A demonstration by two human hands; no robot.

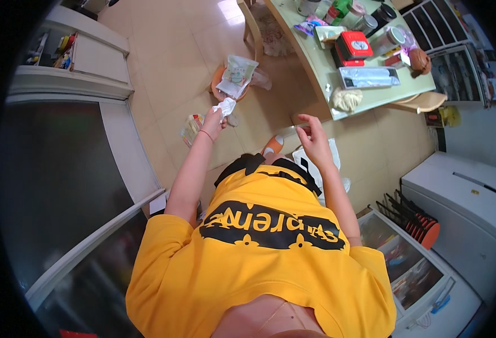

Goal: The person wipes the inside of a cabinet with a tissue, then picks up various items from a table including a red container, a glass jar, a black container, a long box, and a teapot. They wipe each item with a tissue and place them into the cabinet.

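My left hand [215, 123] grips a crumpled white tissue [226, 106], stretched out over the tiled floor. Just beyond the tissue stands a round orange bin [218, 80], with a plastic package [240, 75] lying across its top and overhanging the rim. A clear plastic wrapper [261, 79] sticks out at the bin's right side. My right hand [314, 141] hangs in the air with bent, parted fingers and nothing visible in it. It is close to the near corner of a glass-topped table [370, 96].
A printed plastic packet [192, 130] lies on the floor left of the bin. Jars, a red tin [355, 45], a long box [369, 77] and a pale cloth bundle [347, 99] crowd the table. A wooden chair [254, 34] stands beyond. Cabinets [100, 63] line the left; a white freezer [463, 190] stands right.
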